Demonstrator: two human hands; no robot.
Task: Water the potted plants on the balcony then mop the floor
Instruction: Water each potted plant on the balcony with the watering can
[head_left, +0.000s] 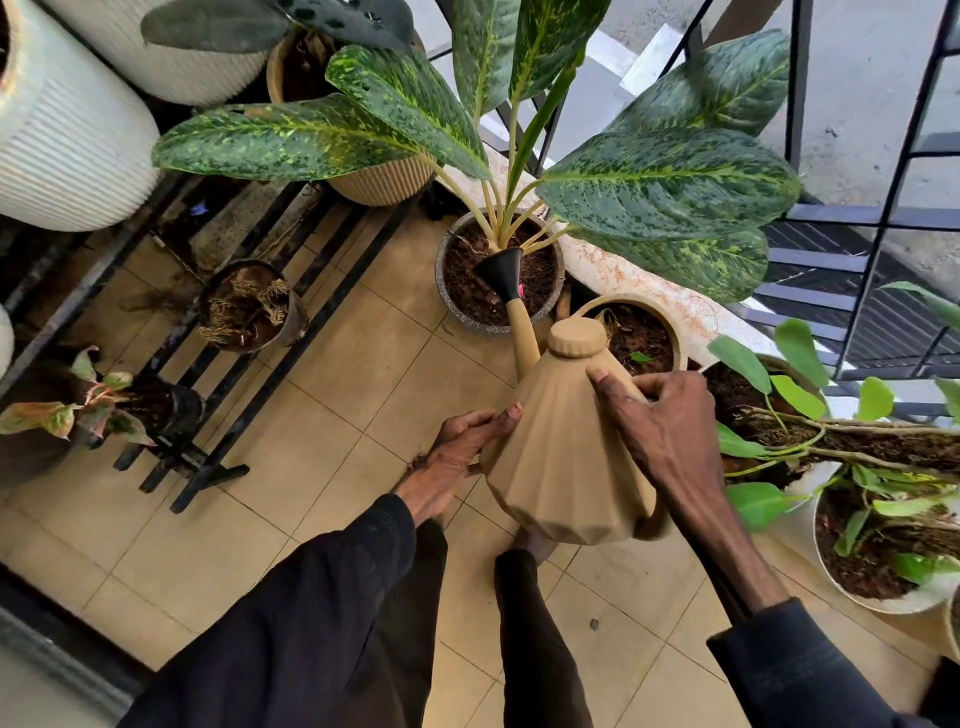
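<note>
The tan pleated plastic watering can (561, 467) is matt and faintly grainy; its black funnel-shaped spout tip (501, 273) is smooth with a slight sheen. The round grey speckled pot (475, 323) looks rough and stone-like, the big white planter (67, 150) finely ribbed and matt. The beige floor tiles (332, 410) are smooth and dull, the black slatted metal rack (215, 470) painted.
</note>
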